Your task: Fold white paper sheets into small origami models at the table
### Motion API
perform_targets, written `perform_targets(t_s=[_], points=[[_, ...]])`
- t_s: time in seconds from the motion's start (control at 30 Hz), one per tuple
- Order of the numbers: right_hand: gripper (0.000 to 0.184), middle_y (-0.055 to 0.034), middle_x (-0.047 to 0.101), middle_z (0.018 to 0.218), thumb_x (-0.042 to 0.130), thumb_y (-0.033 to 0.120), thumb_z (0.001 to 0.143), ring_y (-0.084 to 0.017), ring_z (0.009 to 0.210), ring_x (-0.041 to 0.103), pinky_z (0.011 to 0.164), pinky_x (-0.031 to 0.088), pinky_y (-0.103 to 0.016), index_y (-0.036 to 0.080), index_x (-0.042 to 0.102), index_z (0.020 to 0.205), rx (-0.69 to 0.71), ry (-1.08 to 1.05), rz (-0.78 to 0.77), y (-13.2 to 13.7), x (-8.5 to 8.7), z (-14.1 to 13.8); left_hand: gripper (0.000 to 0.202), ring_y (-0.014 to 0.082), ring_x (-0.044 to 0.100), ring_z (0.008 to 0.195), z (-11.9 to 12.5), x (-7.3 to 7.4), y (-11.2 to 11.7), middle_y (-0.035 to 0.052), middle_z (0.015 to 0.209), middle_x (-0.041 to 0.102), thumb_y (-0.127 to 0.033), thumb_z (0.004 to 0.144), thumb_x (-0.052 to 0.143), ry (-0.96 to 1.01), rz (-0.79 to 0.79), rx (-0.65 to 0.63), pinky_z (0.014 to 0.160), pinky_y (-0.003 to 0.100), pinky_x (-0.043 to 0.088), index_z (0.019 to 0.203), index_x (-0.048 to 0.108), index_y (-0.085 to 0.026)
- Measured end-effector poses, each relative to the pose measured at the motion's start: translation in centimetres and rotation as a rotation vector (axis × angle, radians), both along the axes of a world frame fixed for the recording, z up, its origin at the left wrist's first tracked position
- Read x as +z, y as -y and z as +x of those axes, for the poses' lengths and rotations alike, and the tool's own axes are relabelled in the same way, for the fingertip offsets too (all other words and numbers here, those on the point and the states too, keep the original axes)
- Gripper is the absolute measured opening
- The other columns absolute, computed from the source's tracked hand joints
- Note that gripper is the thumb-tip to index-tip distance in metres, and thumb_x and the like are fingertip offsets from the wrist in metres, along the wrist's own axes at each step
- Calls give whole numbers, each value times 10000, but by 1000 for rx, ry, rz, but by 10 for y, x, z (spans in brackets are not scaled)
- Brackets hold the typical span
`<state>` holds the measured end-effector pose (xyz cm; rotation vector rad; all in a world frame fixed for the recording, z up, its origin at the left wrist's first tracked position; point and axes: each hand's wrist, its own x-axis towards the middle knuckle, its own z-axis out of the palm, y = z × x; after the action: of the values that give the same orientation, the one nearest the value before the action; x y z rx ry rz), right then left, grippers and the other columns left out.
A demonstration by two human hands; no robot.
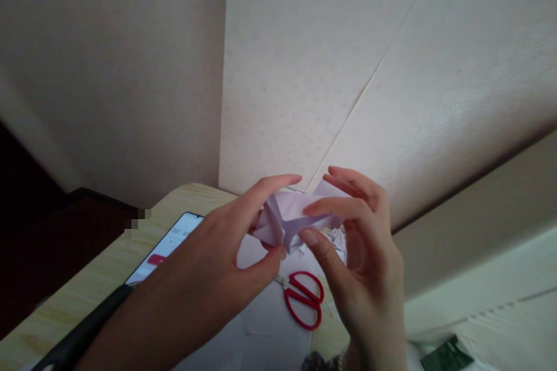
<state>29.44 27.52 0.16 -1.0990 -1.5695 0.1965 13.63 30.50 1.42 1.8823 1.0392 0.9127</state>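
Between my two hands, above the table, is a folded piece of white paper (296, 208) with a pocket-like opening facing me. My left hand (243, 232) grips its left end, thumb below and index finger stretched along the top. On the right side, my right hand (361, 237) pinches the paper with thumb and index finger at the edge of the opening. Red-handled scissors (304, 300) lie beneath the hands on white paper sheets (270, 324). The fingers partly cover the folded paper's ends.
A phone (174, 240) showing a timer lies at the left on the wood-patterned table (87, 278), partly behind my left forearm. Small paper scraps (337, 239) lie beyond the scissors. Pale walls (282, 69) rise behind the table. A green packet (448, 353) is at the lower right.
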Motion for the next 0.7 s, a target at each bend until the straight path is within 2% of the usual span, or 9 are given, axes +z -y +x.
perform_targets(t_s=[0.2, 0.33, 0.53, 0.7], points=[[90, -31, 471, 1209, 649, 213, 808, -259, 1224, 449, 977, 433, -457, 277, 622, 864, 28, -51, 3, -2, -2, 2, 300, 178, 666, 890, -1, 4, 0, -27, 983, 671, -187, 763, 565, 168, -73, -17, 685, 212, 531, 1024, 468, -298], [96, -21, 464, 1235, 641, 233, 821, -243, 1236, 438, 982, 423, -429, 291, 629, 897, 38, -23, -39, -2, -2, 5, 246, 183, 659, 903, -3, 2, -3, -39, 871, 674, -211, 753, 580, 182, 7, -14, 662, 186, 518, 981, 545, -296], [50, 13, 472, 1262, 630, 247, 834, -218, 1278, 398, 963, 407, -360, 287, 642, 808, 63, 35, -58, 0, 0, 5, 244, 156, 655, 919, -6, 0, -2, -52, 989, 683, -263, 807, 590, 123, 2, -62, 720, 177, 518, 1038, 580, -340], [56, 7, 471, 1285, 634, 243, 822, -227, 1218, 451, 890, 437, -361, 264, 624, 771, 66, 28, -104, 3, 2, 3, 236, 171, 644, 985, -6, 2, -2, -52, 1062, 681, -288, 830, 577, 118, -3, -94, 762, 187, 523, 1057, 608, -344]])
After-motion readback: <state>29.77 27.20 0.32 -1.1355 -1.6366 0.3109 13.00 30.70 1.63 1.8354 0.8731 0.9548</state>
